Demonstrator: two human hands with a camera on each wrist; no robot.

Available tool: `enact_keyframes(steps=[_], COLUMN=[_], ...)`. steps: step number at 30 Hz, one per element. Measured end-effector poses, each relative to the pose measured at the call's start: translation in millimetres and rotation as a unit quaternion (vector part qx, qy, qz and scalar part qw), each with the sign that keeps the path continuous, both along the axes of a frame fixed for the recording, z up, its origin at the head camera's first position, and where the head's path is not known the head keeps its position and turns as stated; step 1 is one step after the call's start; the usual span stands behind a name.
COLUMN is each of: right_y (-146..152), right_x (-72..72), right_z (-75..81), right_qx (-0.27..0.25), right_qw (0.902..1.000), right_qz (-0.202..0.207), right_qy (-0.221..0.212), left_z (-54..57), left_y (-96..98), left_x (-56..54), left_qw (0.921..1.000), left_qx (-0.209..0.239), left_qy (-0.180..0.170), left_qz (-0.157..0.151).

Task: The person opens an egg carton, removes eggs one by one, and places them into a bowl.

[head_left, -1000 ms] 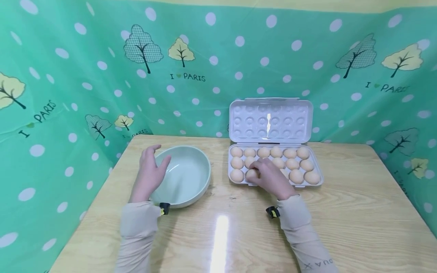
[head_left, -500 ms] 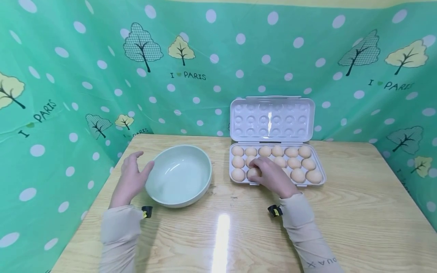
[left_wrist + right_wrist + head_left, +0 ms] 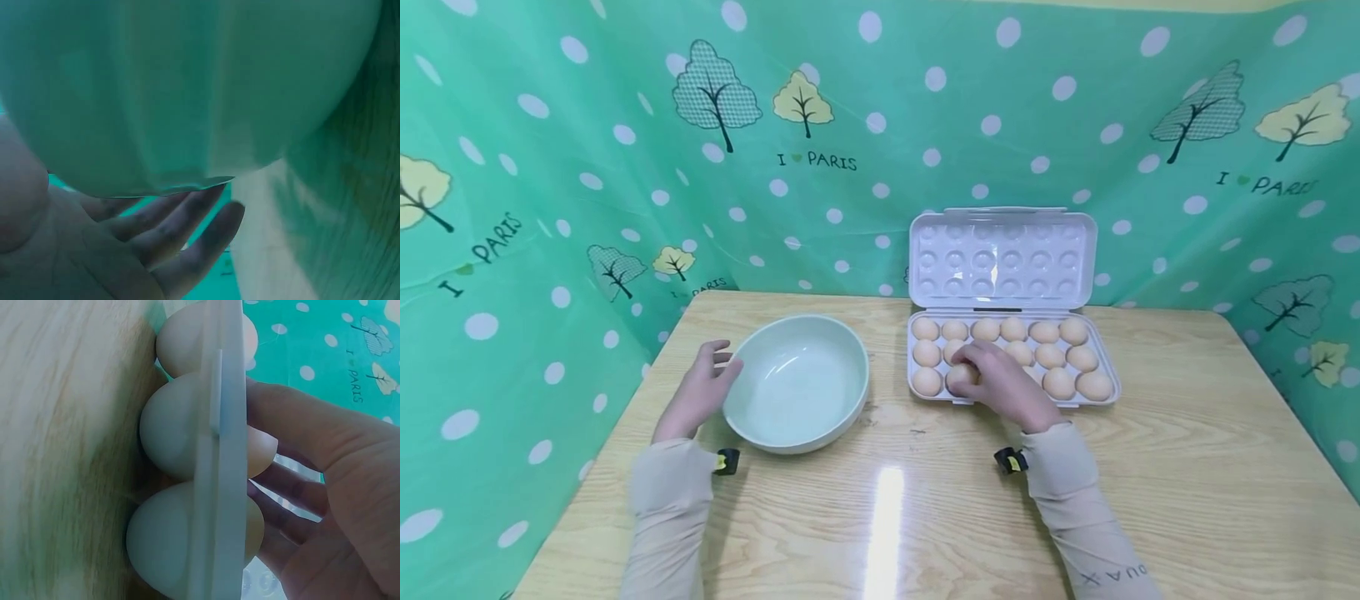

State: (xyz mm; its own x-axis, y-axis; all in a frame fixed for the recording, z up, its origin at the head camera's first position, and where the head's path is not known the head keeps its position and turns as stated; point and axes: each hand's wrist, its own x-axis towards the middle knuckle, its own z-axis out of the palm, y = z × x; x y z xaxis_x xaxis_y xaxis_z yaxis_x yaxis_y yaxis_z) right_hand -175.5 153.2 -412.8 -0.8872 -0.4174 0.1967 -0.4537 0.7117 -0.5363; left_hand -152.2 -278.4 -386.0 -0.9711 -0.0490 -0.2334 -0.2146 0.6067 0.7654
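Note:
A pale green bowl (image 3: 797, 383) stands on the left of the table. My left hand (image 3: 698, 390) is at its left side, thumb by the rim and fingers loosely bent; in the left wrist view the bowl wall (image 3: 187, 94) covers part of the fingers. Whether they touch it, I cannot tell. To the right, a white plastic egg box with its lid (image 3: 1037, 287) raised holds rows of light brown eggs. My right hand (image 3: 1003, 385) pinches a front-row egg (image 3: 958, 380) between thumb and fingers, the egg still in its cup. That hand hides some eggs behind it.
The wooden table (image 3: 1180, 450) carries both bowl and box, with a bright light reflection at its front middle. A green dotted curtain (image 3: 880, 150) with tree prints hangs behind and along the sides. Each wrist wears a small black camera (image 3: 1011, 461).
My left hand has drawn back leftwards from over the bowl's rim to its outer side. The right hand stays at the same egg. The head view has shifted slightly.

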Motion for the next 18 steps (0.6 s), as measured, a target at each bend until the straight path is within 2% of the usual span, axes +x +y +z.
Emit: enact_keyframes(steps=[5, 11, 14, 18], right_y=[1, 2, 2, 2], right_x=[-1.5, -0.7, 1.0, 1.5], right_z=[0.5, -0.8, 1.5, 8.4], right_qx=[-0.003, 0.018, 0.013, -0.006], right_qw=[0.9998, 0.9995, 0.9996, 0.9995], right_qz=[0.02, 0.026, 0.025, 0.028], right_qy=[0.0, 0.005, 0.004, 0.013], left_z=[-10.8, -25.6, -28.0, -25.5], left_y=[-2.5, -3.6, -1.7, 2.4], left_x=[-5.3, -7.9, -7.9, -8.4], left_qw=[0.9994, 0.9965, 0.9945, 0.9938], left_qx=[0.033, 0.082, 0.103, 0.108], left_qy=[0.005, -0.017, -0.018, -0.018], left_qz=[-0.004, -0.002, 0.004, 0.017])
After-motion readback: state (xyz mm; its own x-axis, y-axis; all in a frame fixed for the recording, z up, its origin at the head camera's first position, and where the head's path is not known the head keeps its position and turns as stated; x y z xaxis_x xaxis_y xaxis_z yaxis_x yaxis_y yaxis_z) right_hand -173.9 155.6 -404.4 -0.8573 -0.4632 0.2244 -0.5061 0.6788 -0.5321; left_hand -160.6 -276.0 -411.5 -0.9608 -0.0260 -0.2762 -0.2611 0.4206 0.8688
